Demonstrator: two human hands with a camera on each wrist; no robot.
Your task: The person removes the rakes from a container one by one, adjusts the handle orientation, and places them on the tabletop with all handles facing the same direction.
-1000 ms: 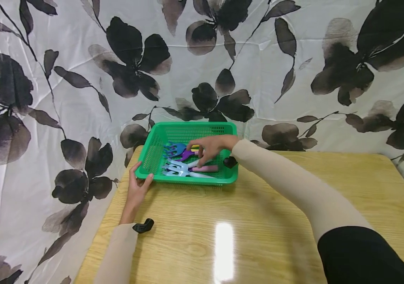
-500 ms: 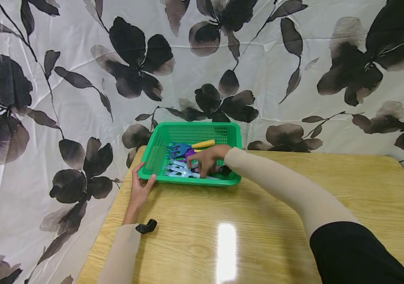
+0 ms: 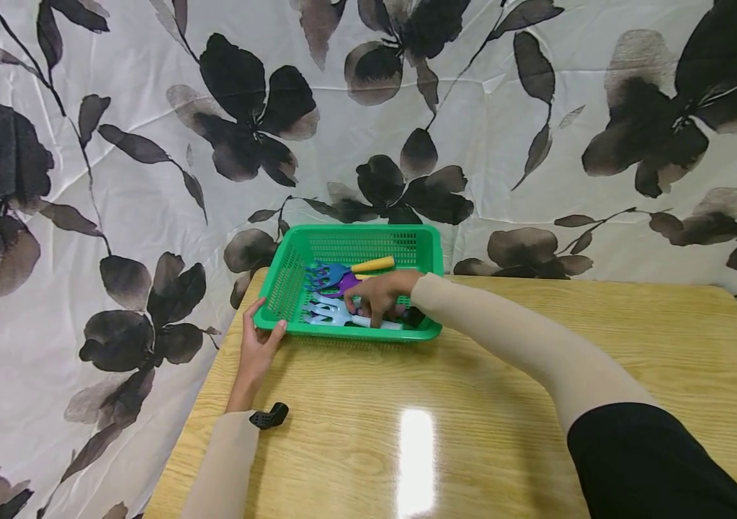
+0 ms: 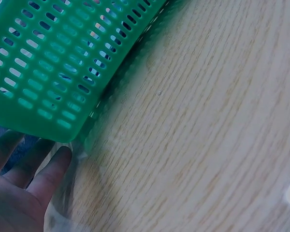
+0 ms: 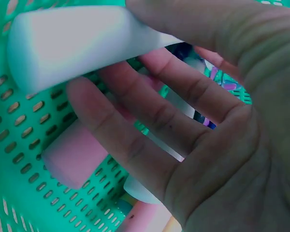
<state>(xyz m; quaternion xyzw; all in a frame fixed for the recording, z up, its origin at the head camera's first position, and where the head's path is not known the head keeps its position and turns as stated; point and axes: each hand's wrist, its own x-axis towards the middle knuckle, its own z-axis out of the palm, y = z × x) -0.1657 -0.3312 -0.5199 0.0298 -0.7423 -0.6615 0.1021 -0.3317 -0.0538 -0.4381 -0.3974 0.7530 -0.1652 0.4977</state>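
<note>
My right hand (image 3: 382, 294) reaches into the green plastic basket (image 3: 362, 333). Thumb and fingers pinch the whitish handle (image 5: 67, 48) of a light-blue toy garden fork (image 3: 328, 310), its tines pointing left. Under those fingers, in the right wrist view, lies a pink handle (image 5: 77, 153). Behind are a blue toy fork (image 3: 331, 273) with a yellow handle (image 3: 374, 264) and a purple garden tool (image 3: 345, 284), partly covered by the hand. At the basket's front left corner, my left hand (image 3: 258, 353) grips the rim, thumb in front and fingers on the left side.
The basket stands at the back left of a wooden table (image 3: 498, 404), close to its left edge. A white cloth with dark flowers (image 3: 517, 72) hangs right behind. Black wrist cameras are worn on both arms, the left one (image 3: 269, 416) just over the table.
My right hand has moved down and forward from above the tools onto the light-blue fork's handle, uncovering the yellow handle. The left hand stays at the basket corner.
</note>
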